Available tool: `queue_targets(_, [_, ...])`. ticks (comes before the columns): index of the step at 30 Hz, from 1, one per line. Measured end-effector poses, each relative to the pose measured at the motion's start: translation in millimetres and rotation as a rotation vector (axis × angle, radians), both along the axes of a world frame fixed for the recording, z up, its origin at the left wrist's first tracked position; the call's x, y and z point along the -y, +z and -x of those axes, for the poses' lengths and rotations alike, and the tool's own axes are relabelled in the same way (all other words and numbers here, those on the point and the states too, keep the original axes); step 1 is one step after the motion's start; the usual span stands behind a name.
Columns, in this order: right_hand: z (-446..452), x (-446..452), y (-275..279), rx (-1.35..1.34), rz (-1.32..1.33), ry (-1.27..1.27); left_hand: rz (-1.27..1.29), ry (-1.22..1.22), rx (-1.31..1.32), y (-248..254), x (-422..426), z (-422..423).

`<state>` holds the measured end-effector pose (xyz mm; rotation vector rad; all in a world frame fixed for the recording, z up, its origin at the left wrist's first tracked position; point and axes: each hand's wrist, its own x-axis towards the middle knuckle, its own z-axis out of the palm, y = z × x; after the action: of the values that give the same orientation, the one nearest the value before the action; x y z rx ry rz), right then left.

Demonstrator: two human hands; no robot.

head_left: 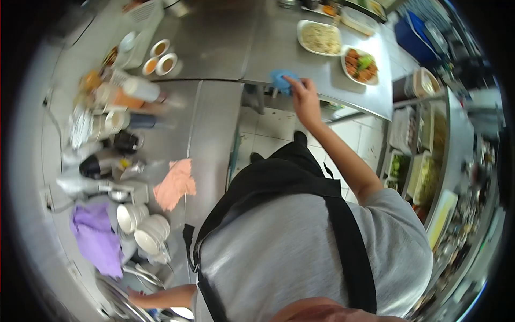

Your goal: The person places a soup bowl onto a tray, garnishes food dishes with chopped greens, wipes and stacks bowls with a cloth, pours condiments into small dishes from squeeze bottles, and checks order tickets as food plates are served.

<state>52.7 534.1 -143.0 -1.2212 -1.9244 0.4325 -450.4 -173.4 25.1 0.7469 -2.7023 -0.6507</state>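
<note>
My right hand [304, 91] is closed on a blue cloth [282, 80] at the front edge of the steel table [273, 48]. Beyond it on that table are a white dish of pale noodle-like food [319, 37] and a white dish of browned pieces with green leaf [360, 65]. My left hand [137, 298] reaches out low on the left, beside shiny metal ware [120, 298]. Its fingers are small and blurred, so what they touch is unclear.
On the left counter lie a pink cloth [176, 184], a purple cloth [97, 239], stacked white bowls [152, 233] and squeeze bottles [140, 88]. Small sauce cups [160, 48] stand farther up. A shelf with food containers [424, 177] is on my right.
</note>
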Motion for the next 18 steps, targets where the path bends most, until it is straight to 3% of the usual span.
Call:
queue_targets(3, [-97.2,-16.9,-19.9,0.337,-0.069,-0.204,-0.160,-0.267,-0.255,80.7,-144.9,-24.3])
queue_targets(6, [-181.9,-13.0,-38.4,0.354,-0.053,-0.396,-0.274,-0.630,-0.392,133.5,-298.7,-87.9])
queue_targets(8, [-233.8,-14.0,-46.8,0.379,-0.037,-0.489,-0.295,-0.863,-0.486,139.2,-381.5,-120.3])
queue_targets(12, [-327.1,-74.4,-50.0,0.452,-0.084,-0.469,-0.402,-1.356,-0.364,101.3,-538.0,-157.1])
queue_targets(14, [-374.8,-130.2,-51.3,0.555,-0.001,-0.581,-0.436,-1.657,-0.147,52.3,-627.5,-207.1])
queue_targets(16, [-460.2,-197.1,-99.1,0.603,0.350,-0.639,-0.363,-1.861,0.268,33.3,-710.6,-309.4])
queue_targets(18, [-452.6,-206.3,-70.0,0.370,0.278,-0.747,-0.394,-2.026,0.459,-11.7,-766.9,-376.6])
